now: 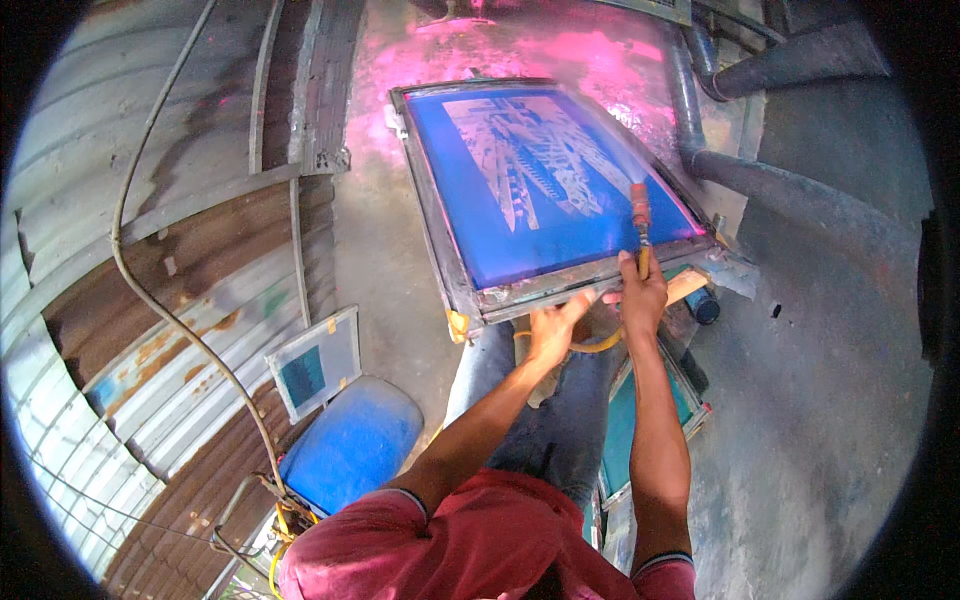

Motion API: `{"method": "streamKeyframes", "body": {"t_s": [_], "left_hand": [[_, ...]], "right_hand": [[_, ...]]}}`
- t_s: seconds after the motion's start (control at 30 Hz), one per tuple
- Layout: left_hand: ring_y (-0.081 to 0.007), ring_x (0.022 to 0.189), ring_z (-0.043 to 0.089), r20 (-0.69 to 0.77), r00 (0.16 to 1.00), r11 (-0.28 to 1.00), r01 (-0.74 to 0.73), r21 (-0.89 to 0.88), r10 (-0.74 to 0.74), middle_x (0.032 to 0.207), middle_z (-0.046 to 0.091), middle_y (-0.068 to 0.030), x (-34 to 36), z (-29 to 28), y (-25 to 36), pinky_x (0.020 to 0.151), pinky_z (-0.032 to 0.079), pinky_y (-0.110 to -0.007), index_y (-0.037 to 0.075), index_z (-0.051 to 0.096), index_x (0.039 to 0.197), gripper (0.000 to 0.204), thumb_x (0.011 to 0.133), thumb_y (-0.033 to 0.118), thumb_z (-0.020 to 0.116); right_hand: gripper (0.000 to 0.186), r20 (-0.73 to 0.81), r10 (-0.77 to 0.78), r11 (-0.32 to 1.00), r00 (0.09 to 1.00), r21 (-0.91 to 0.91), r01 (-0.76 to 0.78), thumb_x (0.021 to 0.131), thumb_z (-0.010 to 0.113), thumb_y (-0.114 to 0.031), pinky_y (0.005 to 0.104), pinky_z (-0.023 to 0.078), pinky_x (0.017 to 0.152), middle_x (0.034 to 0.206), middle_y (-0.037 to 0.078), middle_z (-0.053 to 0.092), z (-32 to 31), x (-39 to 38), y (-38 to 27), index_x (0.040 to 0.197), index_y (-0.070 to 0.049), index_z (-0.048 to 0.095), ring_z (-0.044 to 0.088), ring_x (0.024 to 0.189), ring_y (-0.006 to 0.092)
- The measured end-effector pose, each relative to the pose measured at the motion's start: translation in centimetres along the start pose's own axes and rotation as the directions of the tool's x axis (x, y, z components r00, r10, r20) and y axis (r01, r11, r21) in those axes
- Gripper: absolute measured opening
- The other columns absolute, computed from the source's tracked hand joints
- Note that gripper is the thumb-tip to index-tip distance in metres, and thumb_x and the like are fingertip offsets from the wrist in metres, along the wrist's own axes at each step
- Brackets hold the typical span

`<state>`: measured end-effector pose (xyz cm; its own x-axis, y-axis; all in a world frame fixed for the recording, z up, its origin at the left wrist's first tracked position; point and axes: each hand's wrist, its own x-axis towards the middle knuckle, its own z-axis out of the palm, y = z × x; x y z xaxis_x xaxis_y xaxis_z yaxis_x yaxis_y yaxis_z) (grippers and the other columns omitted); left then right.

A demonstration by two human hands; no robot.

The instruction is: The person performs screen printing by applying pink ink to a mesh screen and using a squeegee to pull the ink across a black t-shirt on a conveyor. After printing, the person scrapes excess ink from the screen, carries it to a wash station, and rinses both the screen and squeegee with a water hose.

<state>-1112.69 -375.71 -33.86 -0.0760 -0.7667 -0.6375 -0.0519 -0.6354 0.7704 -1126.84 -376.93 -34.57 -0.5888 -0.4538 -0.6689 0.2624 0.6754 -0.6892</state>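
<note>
A large screen-printing frame [590, 275] is tilted in front of me, its blue mesh showing a pale stencil pattern of slanting shapes. My left hand [556, 326] grips the middle of its near edge, fingers partly hidden underneath. Just to the right, my right hand [642, 296] is closed around a spray nozzle [641, 208] with a reddish tip. This nozzle points away from me over the mesh's right side, and a faint haze shows beyond its tip. A yellow hose [598, 346] curves below my hands.
Pink stains cover the wall [440, 45] behind the frame. Dark pipes [790, 185] run along the right. At lower left stand a blue drum [362, 435] and a smaller screen [318, 362]. Another green-meshed screen [640, 425] lies beside my right leg. Corrugated sheets [190, 350] line the left.
</note>
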Motion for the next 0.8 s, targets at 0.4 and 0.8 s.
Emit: {"method": "streamKeyframes", "body": {"t_s": [0.4, 0.8], "left_hand": [[-0.0334, 0.091, 0.064, 0.006, 0.905, 0.823, 0.39, -0.413, -0.426, 0.101, 0.064, -0.0152, 16.7, -17.5, 3.7, 0.086, 0.053, -0.05, -0.001, 0.057, 0.114, 0.042, 0.083, 0.025, 0.071], [-0.0323, 0.104, 0.058, -0.009, 0.963, 0.641, 0.171, -0.748, -0.268, 0.106, 0.059, -0.0136, 15.6, -13.6, 2.8, 0.104, 0.043, -0.048, -0.002, 0.057, 0.107, 0.026, 0.081, -0.004, 0.056]], "right_hand": [[0.014, -0.065, -0.125, 0.992, 0.99, -0.004, 0.125, 0.095, 0.065, -0.018, 0.0227, 0.03, 0.037, 0.066, -0.007, 0.051, -1.9, 3.2, -0.6, 0.105, -0.009, 0.064, 0.041, 0.045, 0.0025], [0.024, -0.252, 0.026, 1.0, 0.967, 0.008, -0.025, 0.103, 0.055, -0.03, 0.025, 0.028, 0.04, 0.058, -0.005, 0.041, -9.2, -1.9, 0.1, 0.096, -0.008, 0.059, 0.035, 0.046, 0.0049]]}}
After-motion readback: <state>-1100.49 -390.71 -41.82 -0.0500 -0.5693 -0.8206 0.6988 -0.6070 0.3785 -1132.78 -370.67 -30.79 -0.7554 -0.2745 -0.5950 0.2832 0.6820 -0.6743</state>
